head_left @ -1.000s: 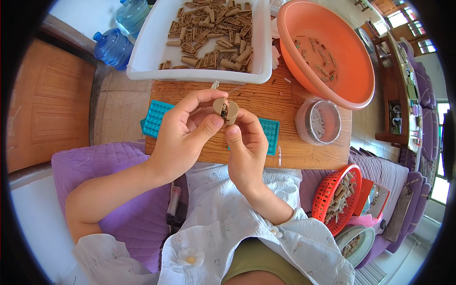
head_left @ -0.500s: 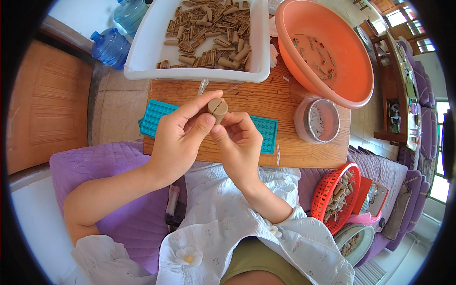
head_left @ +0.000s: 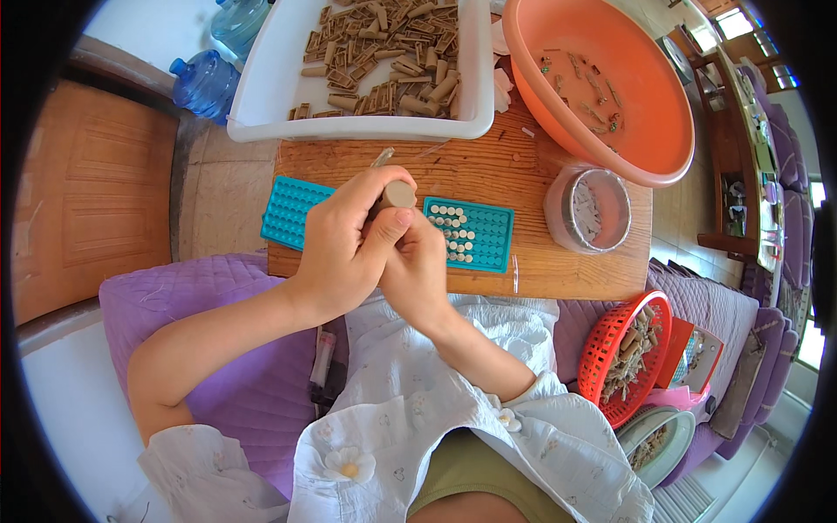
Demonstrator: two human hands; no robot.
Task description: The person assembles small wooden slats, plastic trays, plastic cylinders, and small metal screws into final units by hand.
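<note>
A tan plastic cylinder (head_left: 398, 195) with a flat round end stands between my hands above the wooden table. My left hand (head_left: 349, 240) is closed around it, with the index finger over its far side and the thumb across its near side. My right hand (head_left: 418, 270) is closed against its lower part, partly behind the left thumb; its fingertips are hidden. Thin pale strands (head_left: 382, 157) show just beyond the left index finger. On the table a teal tray (head_left: 495, 235) with rows of small white discs lies right of my hands, and another teal tray (head_left: 288, 213) lies left.
A white bin (head_left: 366, 131) of tan plastic parts stands at the back, beside a large orange basin (head_left: 645, 113) holding small components. A clear tub (head_left: 562, 209) with pale pieces stands right. A red basket (head_left: 595, 357) sits on the purple seat. Blue water bottles (head_left: 207, 87) stand far left.
The cylinder has tilted, and its slotted end now shows as a plain round face. My right hand has moved left under the left hand, uncovering the discs in the right tray.
</note>
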